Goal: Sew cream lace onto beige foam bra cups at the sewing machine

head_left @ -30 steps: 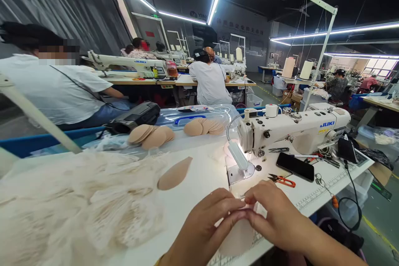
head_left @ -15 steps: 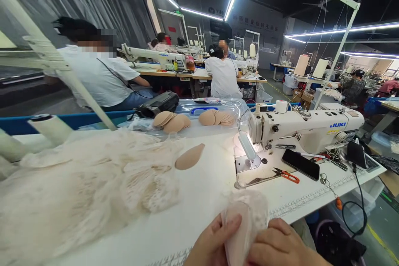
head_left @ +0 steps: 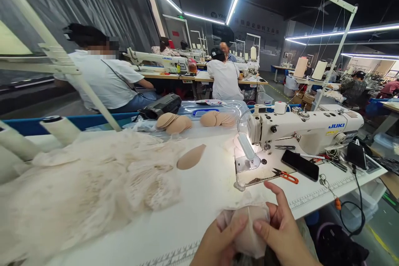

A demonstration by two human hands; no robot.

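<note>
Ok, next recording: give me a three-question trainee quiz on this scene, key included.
1. True or false: the left hand and the right hand both touch the pale cup-shaped piece.
2. Which of these lies nearest the black phone: (a) the lace pile, (b) the orange-handled snips, (c) the blue box handle?
3. Fill in: the nearest sewing machine shows the blue word ____.

Key: 1 true; 2 b; 3 JUKI.

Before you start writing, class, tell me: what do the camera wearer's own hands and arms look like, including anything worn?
The left hand and right hand are both bare, with ungloved fingers. No sleeve, ring, cable or marking can be made out on what shows; the picture's bottom edge cuts off the rest. The nails are too small to judge.
</note>
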